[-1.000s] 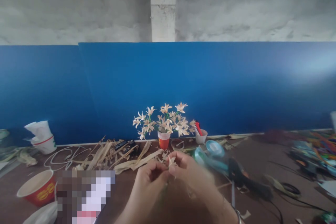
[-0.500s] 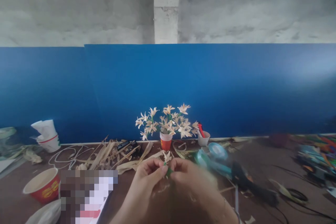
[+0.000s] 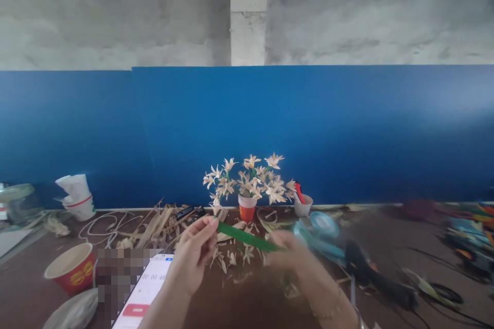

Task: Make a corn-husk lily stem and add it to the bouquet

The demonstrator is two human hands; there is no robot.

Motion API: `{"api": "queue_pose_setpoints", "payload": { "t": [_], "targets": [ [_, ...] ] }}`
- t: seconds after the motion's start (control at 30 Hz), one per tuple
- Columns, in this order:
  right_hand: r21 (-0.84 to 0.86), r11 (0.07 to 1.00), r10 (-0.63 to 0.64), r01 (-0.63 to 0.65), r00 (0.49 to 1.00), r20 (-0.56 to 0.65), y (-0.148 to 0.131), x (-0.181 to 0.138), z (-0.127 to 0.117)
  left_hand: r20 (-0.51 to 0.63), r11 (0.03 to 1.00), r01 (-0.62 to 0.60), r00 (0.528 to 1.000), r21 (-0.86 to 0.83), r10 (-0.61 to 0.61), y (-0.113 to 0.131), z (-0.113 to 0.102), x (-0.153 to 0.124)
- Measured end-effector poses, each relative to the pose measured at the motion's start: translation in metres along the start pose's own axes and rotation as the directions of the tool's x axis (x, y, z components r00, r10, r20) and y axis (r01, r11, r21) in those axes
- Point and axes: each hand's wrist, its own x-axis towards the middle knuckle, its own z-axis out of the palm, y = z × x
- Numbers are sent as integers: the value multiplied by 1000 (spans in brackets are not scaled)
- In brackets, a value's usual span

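Observation:
My left hand (image 3: 198, 244) is closed, pinching the green stem of a small pale flower (image 3: 216, 208) between thumb and fingertips. From that pinch a band of green floral tape (image 3: 247, 237) stretches taut to the right. My right hand (image 3: 295, 257), smeared by motion, is closed on the tape's other end. Behind both hands a bunch of pale artificial flowers (image 3: 252, 180) stands in a red paper cup (image 3: 247, 211). Several loose pale flowers (image 3: 231, 258) lie on the brown table beneath the tape.
Dry husk strips (image 3: 158, 226) and a white cable (image 3: 98, 229) lie at the left, with a red paper bowl (image 3: 73, 267) and a phone (image 3: 144, 288) nearer. Right of my hands are blue ribbon rolls (image 3: 324, 225), a black-handled tool (image 3: 376, 275) and a white cup (image 3: 303, 206).
My hands have moved apart, the left one leftward and up with the flower, the right one rightward. A length of green tape now spans between them. The view has shifted slightly.

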Motion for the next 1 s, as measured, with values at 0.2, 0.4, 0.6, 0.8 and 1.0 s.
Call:
{"api": "queue_pose_setpoints", "payload": {
  "t": [0.2,0.4,0.6,0.8,1.0],
  "targets": [
    [-600,799,130,-34,985,116,-16,-4,-41,-179,990,-135,976,-43,125,9,-28,20],
    [-895,431,261,-117,965,0,-15,-7,-73,-14,994,-39,999,103,41,7,-19,16],
    [-648,761,-36,25,999,-4,-17,-4,-10,190,964,175,958,199,-213,-9,17,-15],
    [-453,881,-144,136,989,19,-16,-6,25,227,934,276,918,227,-326,-12,34,-29],
    [-521,835,-274,176,955,-116,-12,-6,28,126,931,93,981,352,-145,-17,40,-27]
  ]
}}
